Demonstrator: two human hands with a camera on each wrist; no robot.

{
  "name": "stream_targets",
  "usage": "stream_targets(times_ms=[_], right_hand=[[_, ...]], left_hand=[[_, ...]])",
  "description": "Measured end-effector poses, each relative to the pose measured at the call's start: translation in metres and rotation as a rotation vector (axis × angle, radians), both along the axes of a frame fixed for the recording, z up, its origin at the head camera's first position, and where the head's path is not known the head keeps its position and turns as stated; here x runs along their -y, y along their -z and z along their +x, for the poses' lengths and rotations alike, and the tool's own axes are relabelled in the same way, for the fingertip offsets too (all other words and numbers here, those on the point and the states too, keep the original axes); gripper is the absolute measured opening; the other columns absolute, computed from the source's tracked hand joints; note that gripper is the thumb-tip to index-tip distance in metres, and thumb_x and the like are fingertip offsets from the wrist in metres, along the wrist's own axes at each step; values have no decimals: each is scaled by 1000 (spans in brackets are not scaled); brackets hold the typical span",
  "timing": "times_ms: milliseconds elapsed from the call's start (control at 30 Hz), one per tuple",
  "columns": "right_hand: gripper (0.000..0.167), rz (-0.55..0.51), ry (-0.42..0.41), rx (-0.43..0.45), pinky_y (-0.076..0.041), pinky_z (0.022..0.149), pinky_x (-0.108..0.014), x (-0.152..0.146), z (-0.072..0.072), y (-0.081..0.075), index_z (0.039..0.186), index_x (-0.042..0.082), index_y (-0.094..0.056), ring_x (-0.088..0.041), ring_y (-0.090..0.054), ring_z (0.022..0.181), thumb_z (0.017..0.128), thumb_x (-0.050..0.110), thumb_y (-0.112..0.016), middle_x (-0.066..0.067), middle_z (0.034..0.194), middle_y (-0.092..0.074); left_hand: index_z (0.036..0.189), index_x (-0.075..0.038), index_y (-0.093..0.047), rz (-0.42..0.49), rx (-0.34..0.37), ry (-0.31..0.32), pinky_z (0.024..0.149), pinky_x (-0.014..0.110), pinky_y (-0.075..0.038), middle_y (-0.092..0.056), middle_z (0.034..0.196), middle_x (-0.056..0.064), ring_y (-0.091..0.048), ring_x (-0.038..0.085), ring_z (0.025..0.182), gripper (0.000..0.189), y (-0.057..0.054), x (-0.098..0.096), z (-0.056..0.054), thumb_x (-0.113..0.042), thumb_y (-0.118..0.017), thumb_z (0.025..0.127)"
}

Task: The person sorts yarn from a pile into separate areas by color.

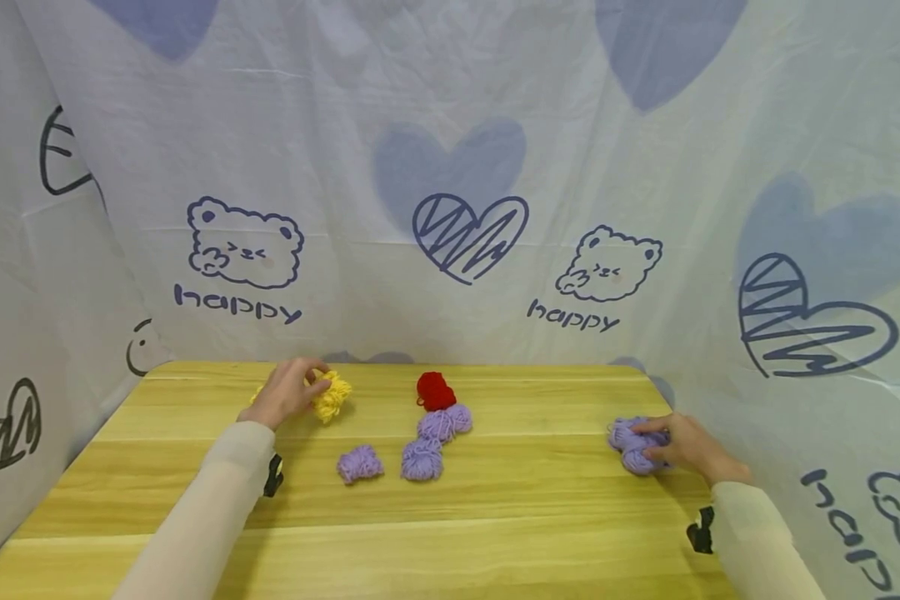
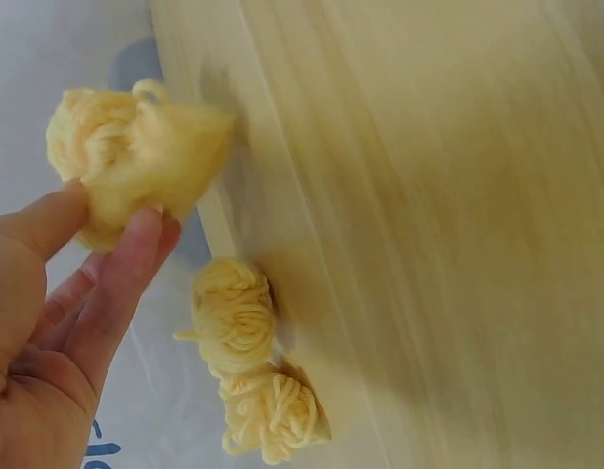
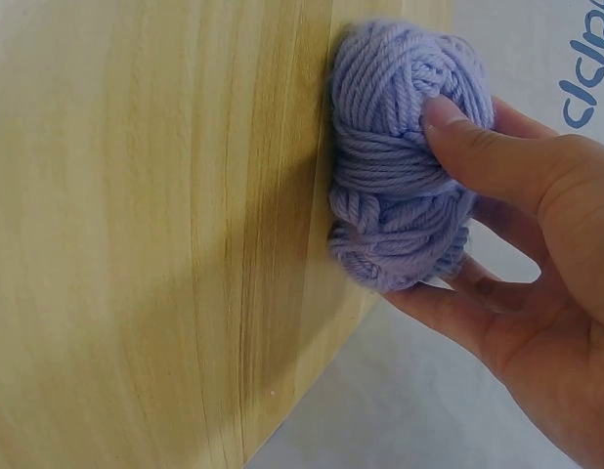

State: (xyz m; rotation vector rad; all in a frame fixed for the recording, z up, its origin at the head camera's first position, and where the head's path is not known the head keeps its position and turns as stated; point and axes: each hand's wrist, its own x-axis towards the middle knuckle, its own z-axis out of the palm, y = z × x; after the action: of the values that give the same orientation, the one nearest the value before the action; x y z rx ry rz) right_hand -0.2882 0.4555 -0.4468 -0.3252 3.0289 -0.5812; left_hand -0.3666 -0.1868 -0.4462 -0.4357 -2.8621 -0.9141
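Note:
My left hand (image 1: pixel 288 392), over the far left of the table, pinches a yellow yarn ball (image 2: pixel 136 161) between thumb and fingers. Two more yellow yarn balls, an upper one (image 2: pixel 234 318) and a lower one (image 2: pixel 273 415), lie touching each other on the table in the left wrist view; in the head view my hand and wrist mostly hide them. At the table's right side, my right hand (image 1: pixel 686 446) grips lumpy purple yarn (image 3: pixel 400 156), thumb on top and fingers curled around its far side. That yarn is right at the tabletop.
Mid-table, a red yarn ball (image 1: pixel 435 392) sits behind a row of purple yarn balls (image 1: pixel 422 460). A separate purple yarn ball (image 1: pixel 360 464) lies left of them. Printed cloth (image 1: pixel 345 167) hangs behind and beside the wooden table (image 1: pixel 495 533).

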Motion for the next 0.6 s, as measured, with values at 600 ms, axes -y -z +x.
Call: stream_targets(times_ms=[600], right_hand=[[36, 10, 19, 7, -44, 105, -69, -1, -1, 2, 119, 4, -77, -57, -54, 128, 84, 6, -83, -34, 136, -61]], left_hand=[[127, 4, -66, -76, 23, -79, 90, 57, -57, -69, 117, 30, -68, 43, 104, 32, 8, -6, -4, -8, -68, 97]])
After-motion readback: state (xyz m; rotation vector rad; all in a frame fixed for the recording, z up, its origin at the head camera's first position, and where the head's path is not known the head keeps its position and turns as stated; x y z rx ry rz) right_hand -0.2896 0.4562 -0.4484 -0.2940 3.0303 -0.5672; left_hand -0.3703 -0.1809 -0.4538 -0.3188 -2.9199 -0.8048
